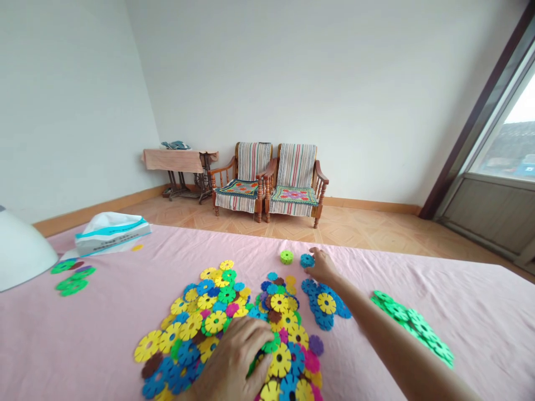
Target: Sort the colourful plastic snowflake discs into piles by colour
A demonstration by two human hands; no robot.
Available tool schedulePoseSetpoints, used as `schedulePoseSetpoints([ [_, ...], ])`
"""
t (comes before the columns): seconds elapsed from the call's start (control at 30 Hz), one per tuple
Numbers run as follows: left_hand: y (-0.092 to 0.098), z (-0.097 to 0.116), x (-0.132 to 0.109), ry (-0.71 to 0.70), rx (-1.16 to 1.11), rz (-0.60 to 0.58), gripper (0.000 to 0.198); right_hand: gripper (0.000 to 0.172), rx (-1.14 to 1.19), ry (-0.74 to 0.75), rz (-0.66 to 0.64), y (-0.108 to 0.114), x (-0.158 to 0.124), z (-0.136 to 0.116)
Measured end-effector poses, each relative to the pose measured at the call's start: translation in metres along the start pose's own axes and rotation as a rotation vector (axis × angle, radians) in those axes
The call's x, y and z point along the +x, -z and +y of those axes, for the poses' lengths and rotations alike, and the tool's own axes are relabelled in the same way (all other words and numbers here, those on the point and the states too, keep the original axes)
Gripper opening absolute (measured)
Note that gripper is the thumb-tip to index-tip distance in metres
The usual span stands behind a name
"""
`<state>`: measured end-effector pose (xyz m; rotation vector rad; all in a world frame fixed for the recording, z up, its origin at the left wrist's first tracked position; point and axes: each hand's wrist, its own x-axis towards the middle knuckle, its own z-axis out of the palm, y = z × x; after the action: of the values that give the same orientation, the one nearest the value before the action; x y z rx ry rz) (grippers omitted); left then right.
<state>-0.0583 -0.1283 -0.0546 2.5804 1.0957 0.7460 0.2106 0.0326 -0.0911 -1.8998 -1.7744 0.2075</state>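
Observation:
Over the mixed pile of notched plastic snowflake discs [215, 322], my left hand [238, 353] is curled, with green discs [271, 342] showing between its thumb and fingers. My right hand [322, 267] reaches to the far side of the cloth, its thumb and forefinger around a small stack of blue discs [307, 260]. Just left of that stands a short stack of lime-green discs [286, 257]. Below my right wrist lies a group of blue discs [324, 320] with a yellow disc [326, 303] on top.
Green discs [412, 326] lie spread to the right on the pink cloth [468, 301]. A few green and purple discs [72, 285] lie at the left, near a tissue pack [111, 233] and a white rounded object [23, 250]. Two wooden chairs [296, 195] stand beyond.

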Motion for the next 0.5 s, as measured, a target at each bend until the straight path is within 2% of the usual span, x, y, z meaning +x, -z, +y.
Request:
schedulePoseSetpoints([
  [0.2, 0.0005, 0.0006, 0.0002, 0.0, 0.022, 0.001, 0.022, 0.046, -0.036, -0.04, 0.012, 0.0004, -0.0034, -0.0015],
  [0.5, 0.0017, 0.0018, 0.0, 0.001, 0.024, -0.019, 0.02, 0.041, -0.078, -0.022, 0.007, -0.0004, -0.0036, -0.0013],
])
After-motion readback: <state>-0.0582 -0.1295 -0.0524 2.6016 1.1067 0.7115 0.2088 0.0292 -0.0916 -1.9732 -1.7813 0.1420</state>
